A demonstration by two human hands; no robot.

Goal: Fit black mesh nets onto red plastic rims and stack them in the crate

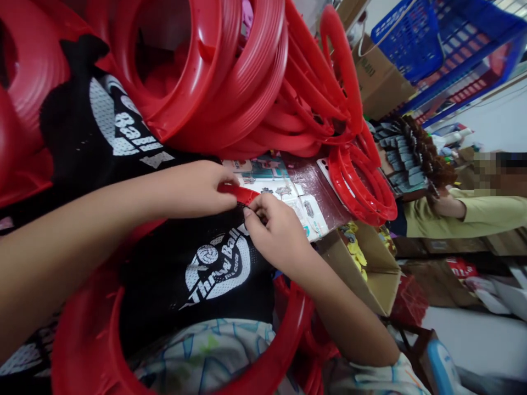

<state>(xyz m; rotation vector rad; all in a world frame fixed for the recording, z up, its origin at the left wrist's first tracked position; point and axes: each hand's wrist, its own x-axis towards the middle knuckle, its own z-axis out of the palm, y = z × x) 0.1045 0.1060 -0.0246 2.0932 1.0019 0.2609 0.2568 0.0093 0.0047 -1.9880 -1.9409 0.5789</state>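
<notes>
A large red plastic ring [84,323] lies tilted over my lap, and a black mesh net [164,274] printed "Throw Ball" in white stretches across its opening. At the ring's far rim, my left hand [201,189] is closed, its fingers curled over the red edge and its thumb near the net's border. My right hand [278,227] pinches the edge of the net against that rim, just to the right of the left hand. The two hands nearly meet, and what lies beneath the fingertips is hidden.
Red rings [247,93] are piled at the back, with another black printed net [115,120] at left. Printed cards [284,192] lie on the table. A cardboard box [382,282] holds yellow pieces. Blue baskets [411,44] stand behind; at right a person in a yellow sleeve [489,211] handles dark pieces.
</notes>
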